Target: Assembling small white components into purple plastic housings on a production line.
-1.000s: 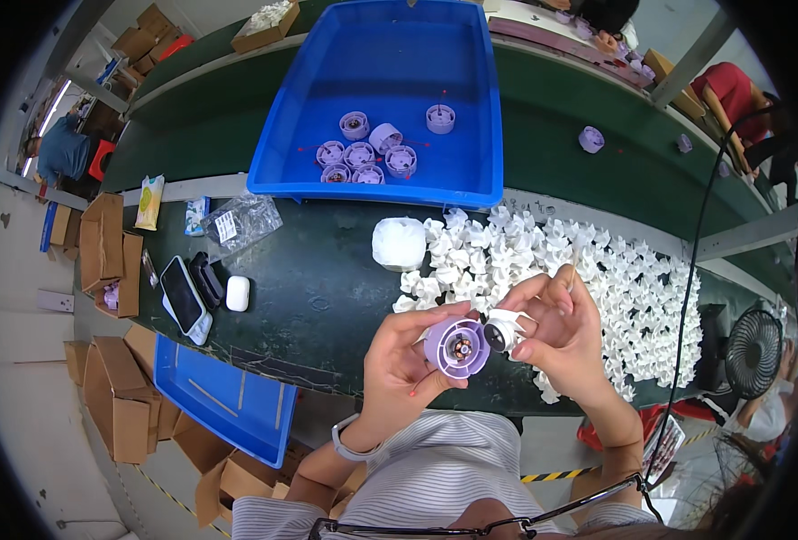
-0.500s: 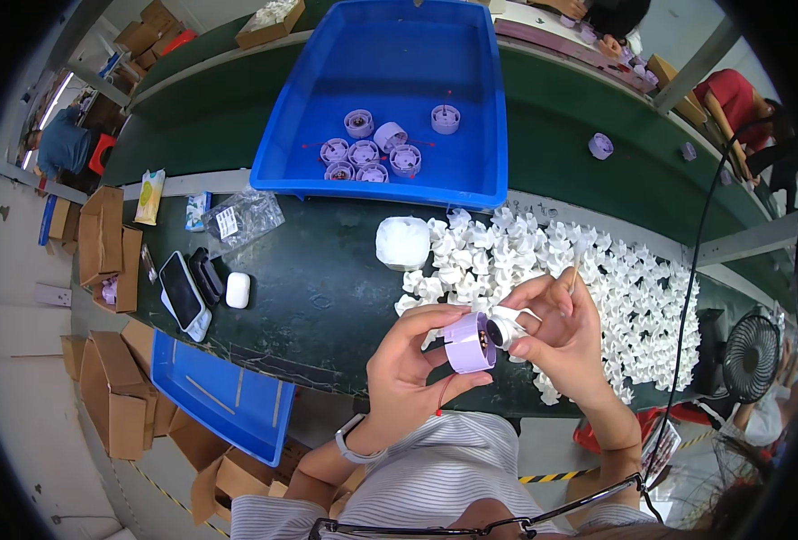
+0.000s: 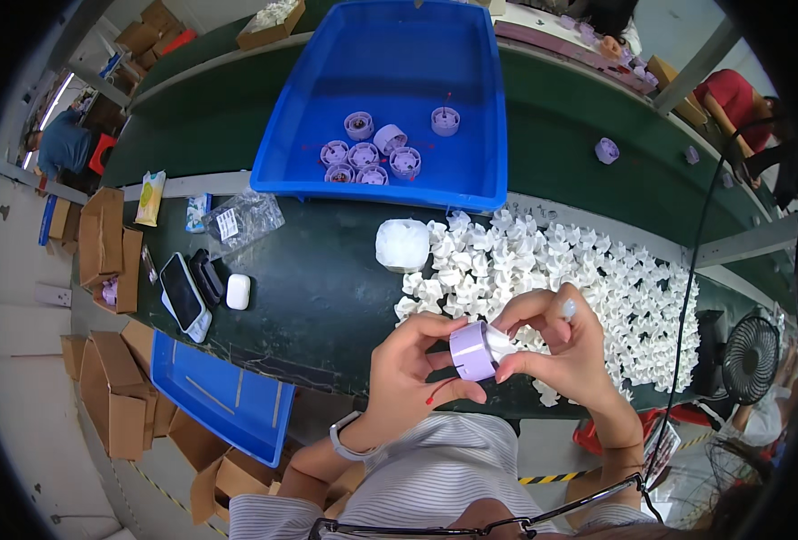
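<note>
My left hand (image 3: 406, 369) is closed around a lilac round plastic housing (image 3: 472, 354), tilted sideways above the table's front edge. A thin red wire (image 3: 435, 393) hangs from it, below the fingers. Close on its right, my right hand (image 3: 568, 355) pinches a white piece (image 3: 500, 341) between thumb and fingers, held against the housing's open end. How far it sits inside is hidden. A white cotton-like tip (image 3: 568, 309) shows between the right hand's fingers. Beyond the hands spreads a thick layer of white finned parts (image 3: 597, 306), beside a white block-like bundle (image 3: 402, 244).
A blue tray (image 3: 381, 54) with several lilac housings stands at the back. Left on the table lie a phone (image 3: 183, 297), a white case (image 3: 238, 291) and a plastic bag (image 3: 246, 219). A black fan (image 3: 751, 358) stands at right. Lone housings (image 3: 607, 150) lie on the green belt.
My right hand has brought the white piece leftward against the housing's open end. The swab has tipped down with the fingers. A housing on the belt has shifted slightly right.
</note>
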The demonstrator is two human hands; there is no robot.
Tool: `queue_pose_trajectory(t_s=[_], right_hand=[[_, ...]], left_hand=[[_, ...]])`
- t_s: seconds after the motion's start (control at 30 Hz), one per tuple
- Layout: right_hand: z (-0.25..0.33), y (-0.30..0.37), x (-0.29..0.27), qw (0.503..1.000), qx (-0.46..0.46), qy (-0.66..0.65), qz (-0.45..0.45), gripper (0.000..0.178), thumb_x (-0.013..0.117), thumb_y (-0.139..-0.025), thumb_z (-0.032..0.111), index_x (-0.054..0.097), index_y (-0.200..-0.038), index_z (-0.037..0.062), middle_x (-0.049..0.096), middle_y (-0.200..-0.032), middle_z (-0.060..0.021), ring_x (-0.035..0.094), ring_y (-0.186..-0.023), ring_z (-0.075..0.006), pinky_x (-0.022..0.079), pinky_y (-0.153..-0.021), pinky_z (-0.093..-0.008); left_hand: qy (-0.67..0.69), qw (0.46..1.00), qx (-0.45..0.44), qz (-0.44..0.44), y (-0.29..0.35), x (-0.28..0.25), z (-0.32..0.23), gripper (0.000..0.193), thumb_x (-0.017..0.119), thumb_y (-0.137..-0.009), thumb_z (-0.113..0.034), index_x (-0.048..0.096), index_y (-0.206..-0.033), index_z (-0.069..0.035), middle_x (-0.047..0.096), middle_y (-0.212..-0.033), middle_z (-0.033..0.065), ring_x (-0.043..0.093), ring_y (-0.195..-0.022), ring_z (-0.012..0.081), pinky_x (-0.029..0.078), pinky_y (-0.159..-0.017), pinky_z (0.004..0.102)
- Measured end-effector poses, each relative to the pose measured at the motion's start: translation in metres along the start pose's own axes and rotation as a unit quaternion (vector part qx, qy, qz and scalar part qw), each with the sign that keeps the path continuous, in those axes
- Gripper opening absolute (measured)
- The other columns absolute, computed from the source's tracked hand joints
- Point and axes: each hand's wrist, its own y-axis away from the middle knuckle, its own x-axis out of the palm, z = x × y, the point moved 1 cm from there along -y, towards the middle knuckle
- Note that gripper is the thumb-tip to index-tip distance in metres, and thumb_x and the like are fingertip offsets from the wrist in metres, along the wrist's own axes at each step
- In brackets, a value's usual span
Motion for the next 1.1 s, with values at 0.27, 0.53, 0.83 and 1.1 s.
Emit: queue_pose_trajectory(t_s=[0.27,0.53,0.83,1.1], right_hand=[[0.002,-0.008,-0.011,0.996,-0.005,-0.083,0.012,0.054,0.082,-0.065,0.004,0.030,-0.080,0.0093,0.063,-0.106,-0.0195,0.060,-0.097,-0.0224,0.047,-0.085,-0.0341],[-0.020,-0.014,-0.029,0.976,-0.045,-0.022,-0.210,0.030,0.054,-0.087,-0.004,0.027,-0.087,0.0100,0.039,-0.137,-0.0251,0.040,-0.127,-0.0283,0.037,-0.100,-0.0394],[-0.031,0.004,-0.046,0.978,0.028,-0.063,-0.194,0.025,0.048,-0.091,-0.002,0.026,-0.087,0.0095,0.038,-0.137,-0.0265,0.034,-0.132,-0.0317,0.034,-0.103,-0.0400],[-0.028,0.012,-0.045,0.981,0.063,-0.071,-0.167,0.023,0.047,-0.093,0.001,0.026,-0.087,0.0094,0.052,-0.122,-0.0222,0.050,-0.118,-0.0260,0.042,-0.094,-0.0365]], left_hand=[[0.032,0.991,-0.113,0.070,-0.028,0.000,-0.027,0.053,0.072,-0.071,0.009,0.049,-0.117,0.000,0.051,-0.118,0.0097,0.053,-0.112,0.0195,0.050,-0.093,0.0356],[-0.396,0.900,0.078,0.167,-0.195,0.018,-0.016,0.043,0.082,-0.066,-0.019,0.061,-0.098,0.001,0.065,-0.093,0.0095,0.062,-0.087,0.0157,0.050,-0.079,0.0278],[-0.749,0.622,0.179,0.145,-0.341,0.038,0.079,0.035,0.078,-0.063,-0.021,0.066,-0.092,-0.007,0.061,-0.106,0.0145,0.053,-0.106,0.0320,0.038,-0.096,0.0426],[-0.833,0.522,0.072,0.170,-0.361,0.019,0.092,0.042,0.064,-0.076,-0.019,0.058,-0.115,-0.004,0.056,-0.119,0.0205,0.043,-0.122,0.0376,0.023,-0.107,0.0553]])
